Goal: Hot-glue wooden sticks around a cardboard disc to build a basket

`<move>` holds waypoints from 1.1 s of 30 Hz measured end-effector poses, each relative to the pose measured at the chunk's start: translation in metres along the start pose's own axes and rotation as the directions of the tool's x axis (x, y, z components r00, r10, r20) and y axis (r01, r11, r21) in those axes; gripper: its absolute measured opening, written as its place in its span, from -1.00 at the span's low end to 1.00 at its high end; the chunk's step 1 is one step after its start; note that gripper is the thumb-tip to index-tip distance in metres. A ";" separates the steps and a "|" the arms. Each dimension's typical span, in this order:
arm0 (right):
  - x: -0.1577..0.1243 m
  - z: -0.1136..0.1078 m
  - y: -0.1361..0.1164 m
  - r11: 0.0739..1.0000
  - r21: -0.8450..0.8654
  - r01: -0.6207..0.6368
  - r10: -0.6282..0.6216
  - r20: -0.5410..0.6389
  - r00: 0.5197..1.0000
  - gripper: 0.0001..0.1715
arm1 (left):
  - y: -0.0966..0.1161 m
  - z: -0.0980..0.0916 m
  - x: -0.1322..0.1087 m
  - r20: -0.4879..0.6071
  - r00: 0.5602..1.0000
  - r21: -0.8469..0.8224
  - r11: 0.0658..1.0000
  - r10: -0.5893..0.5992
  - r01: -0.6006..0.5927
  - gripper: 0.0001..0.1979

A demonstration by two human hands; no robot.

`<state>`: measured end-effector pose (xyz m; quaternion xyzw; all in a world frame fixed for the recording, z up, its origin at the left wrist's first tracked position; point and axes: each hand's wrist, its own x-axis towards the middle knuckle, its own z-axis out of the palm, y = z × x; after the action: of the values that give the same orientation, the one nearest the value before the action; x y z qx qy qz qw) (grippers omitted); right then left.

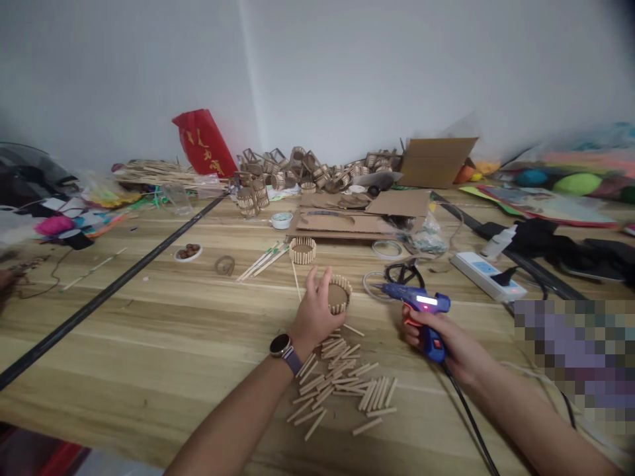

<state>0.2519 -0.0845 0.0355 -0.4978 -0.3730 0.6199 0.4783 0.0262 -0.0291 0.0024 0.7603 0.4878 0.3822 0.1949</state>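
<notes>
My right hand point(441, 330) grips a blue hot glue gun point(419, 301) by its handle, with the fingers near the orange trigger. The gun's nozzle points left and its cord runs down toward the front edge. My left hand point(320, 314), with a watch on the wrist, is curved around the left side of a small round cardboard base ringed with short wooden sticks point(342, 291). Its thumb side is partly out of sight. Just below lies a loose heap of short wooden sticks point(340, 377). A second stick-ringed round base point(302, 250) stands farther back.
Flat cardboard pieces point(342, 221) lie behind, with many finished stick pieces point(307, 168) heaped by the wall. A white power strip point(489, 277) is at right. A small bowl of brown balls point(188, 252) and long sticks point(262, 261) are to the left. Black strips cross the table.
</notes>
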 end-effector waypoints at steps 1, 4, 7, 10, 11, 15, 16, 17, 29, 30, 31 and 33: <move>0.000 0.000 0.002 0.999 -0.036 -0.006 0.006 0.008 1.000 -0.58 | 0.000 0.000 0.000 0.002 1.000 -0.004 1.000 -0.004 0.004 -0.09; 0.000 -0.001 0.009 0.983 -0.183 -0.020 0.021 0.005 1.000 -0.53 | -0.002 0.002 0.001 0.006 1.000 -0.014 1.000 -0.005 0.005 -0.08; 0.002 -0.004 0.018 0.940 -0.341 -0.033 0.028 -0.017 0.999 -0.49 | -0.004 0.002 0.001 0.005 1.000 -0.023 1.000 0.003 -0.003 -0.07; 0.004 -0.008 0.024 0.913 -0.407 -0.018 0.006 -0.029 1.000 -0.50 | -0.005 0.000 -0.001 0.002 1.000 -0.041 0.999 0.002 -0.002 -0.03; 0.004 -0.008 0.024 0.913 -0.408 -0.009 -0.004 -0.031 1.000 -0.51 | -0.005 0.000 -0.001 -0.002 1.000 -0.045 0.999 -0.001 0.001 -0.01; 0.001 -0.003 0.019 0.908 -0.419 -0.015 0.005 -0.027 1.000 -0.52 | -0.002 0.000 -0.004 -0.033 0.999 -0.041 0.999 -0.022 0.021 0.04; 0.000 -0.001 0.017 0.903 -0.430 -0.019 0.008 -0.028 1.000 -0.52 | -0.001 0.000 -0.004 -0.037 0.999 -0.036 0.999 -0.026 0.025 0.04; -0.001 0.001 0.015 0.897 -0.441 -0.018 0.005 -0.031 1.000 -0.52 | -0.001 0.000 -0.004 -0.038 0.999 -0.029 0.999 -0.029 0.028 0.03; 0.008 -0.008 0.033 0.846 -0.533 0.003 -0.031 -0.044 0.999 -0.43 | 0.000 0.003 -0.002 -0.057 0.998 -0.001 1.000 -0.031 0.031 -0.08; 0.008 -0.008 0.034 0.834 -0.551 0.013 -0.046 -0.046 0.998 -0.44 | 0.000 0.002 -0.002 -0.055 0.998 -0.009 0.999 -0.035 0.034 -0.08; 0.007 -0.007 0.033 0.820 -0.571 0.031 -0.067 -0.042 0.997 -0.46 | 0.000 0.002 -0.002 -0.054 0.998 -0.018 0.999 -0.038 0.037 -0.07; 0.005 -0.003 0.031 0.793 -0.603 0.082 -0.117 -0.020 0.993 -0.49 | 0.000 0.002 -0.002 -0.050 0.998 -0.032 0.998 -0.046 0.045 -0.06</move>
<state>0.2474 -0.0876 0.0049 -0.6207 -0.5623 0.4294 0.3378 0.0272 -0.0302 0.0004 0.7358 0.5038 0.4045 0.2029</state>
